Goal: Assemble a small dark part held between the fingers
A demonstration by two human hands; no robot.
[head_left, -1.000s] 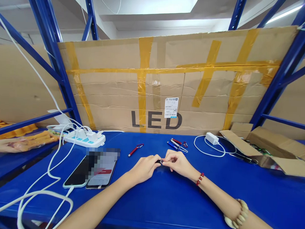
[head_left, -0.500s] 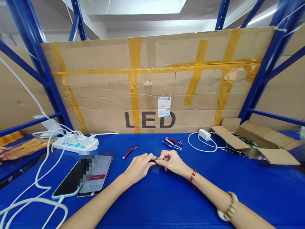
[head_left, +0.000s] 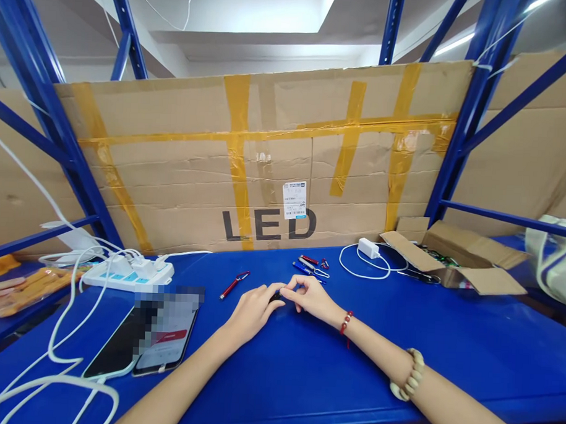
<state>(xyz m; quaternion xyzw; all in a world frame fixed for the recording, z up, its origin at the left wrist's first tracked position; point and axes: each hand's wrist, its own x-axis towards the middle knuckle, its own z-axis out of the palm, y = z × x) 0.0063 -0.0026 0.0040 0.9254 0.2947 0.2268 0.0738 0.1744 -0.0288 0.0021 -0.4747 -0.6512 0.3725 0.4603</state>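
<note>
My left hand (head_left: 252, 308) and my right hand (head_left: 310, 298) meet over the blue table (head_left: 399, 340), fingertips pinching a small black object (head_left: 276, 294) between them. It is mostly hidden by the fingers. A red keychain pen light (head_left: 234, 284) lies just beyond my left hand. A small cluster of red and blue pen lights (head_left: 311, 266) lies beyond my right hand. My right arm wears a red bead bracelet and a pale bead bracelet.
Two phones (head_left: 143, 340) lie at the left beside a white power strip (head_left: 127, 273) with white cables (head_left: 55, 352). A white charger (head_left: 368, 248) with coiled cable and an open cardboard box (head_left: 453, 261) sit at the right. A taped "LED" cardboard sheet (head_left: 266, 168) walls the back.
The camera has swung to the right, so everything sits further left in view. My hands stay together on the small black object, fingers shifting slightly.
</note>
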